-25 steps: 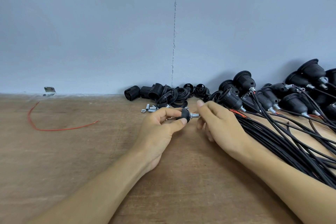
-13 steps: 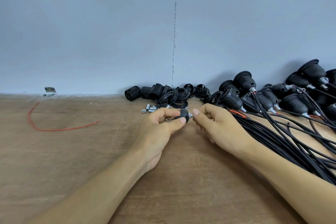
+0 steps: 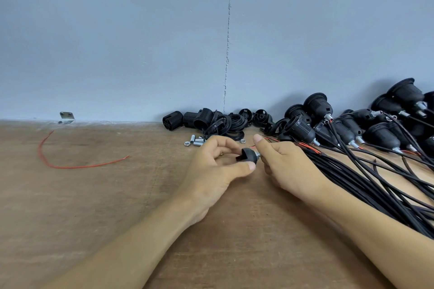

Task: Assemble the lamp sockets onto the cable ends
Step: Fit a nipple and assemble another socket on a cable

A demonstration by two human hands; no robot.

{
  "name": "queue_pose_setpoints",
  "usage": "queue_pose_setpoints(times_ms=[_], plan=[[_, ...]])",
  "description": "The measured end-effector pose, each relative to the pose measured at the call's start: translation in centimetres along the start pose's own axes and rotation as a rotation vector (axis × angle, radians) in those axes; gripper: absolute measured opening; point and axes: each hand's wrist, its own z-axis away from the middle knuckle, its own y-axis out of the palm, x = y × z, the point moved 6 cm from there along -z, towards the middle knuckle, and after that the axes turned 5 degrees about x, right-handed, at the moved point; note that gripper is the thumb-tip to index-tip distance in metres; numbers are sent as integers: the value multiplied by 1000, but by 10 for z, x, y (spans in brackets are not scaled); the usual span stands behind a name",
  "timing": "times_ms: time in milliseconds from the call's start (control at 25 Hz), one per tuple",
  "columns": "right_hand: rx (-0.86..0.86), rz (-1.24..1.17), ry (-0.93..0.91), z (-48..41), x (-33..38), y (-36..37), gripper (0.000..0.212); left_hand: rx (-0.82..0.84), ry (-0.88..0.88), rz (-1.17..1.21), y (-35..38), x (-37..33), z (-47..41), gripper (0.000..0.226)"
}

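A brown wooden desk (image 3: 94,206) carries everything. A thick bundle of black cables (image 3: 366,185) fans across its right edge. Toward the far right corner lie finished black lamp sockets (image 3: 303,128), already on their cable ends. Loose black socket shells and rings (image 3: 211,121) sit along the middle of the far edge, and a stray red wire (image 3: 77,166) curls near the far left corner.

The left hand (image 3: 216,169) and right hand (image 3: 288,164) meet just in front of the loose parts. The left grip curls round a black dome-shaped plastic socket cap (image 3: 249,156), with the thumb beneath it. The right grip pinches the silver threaded metal tube (image 3: 257,154) at the cap's narrow end, index finger raised. Small silver nuts and sleeves (image 3: 196,142) lie just beyond.

My judgement of the risks: the thread may start crooked and jam, or the tube may slip from so light a pinch and roll among the loose metal bits. Whether a cable already runs through the cap I cannot tell.
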Motion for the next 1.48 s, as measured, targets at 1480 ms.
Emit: queue_pose_setpoints(times_ms=[1480], plan=[[119, -478, 174, 0, 4, 10, 48, -15, 643, -653, 12, -45, 18, 37]])
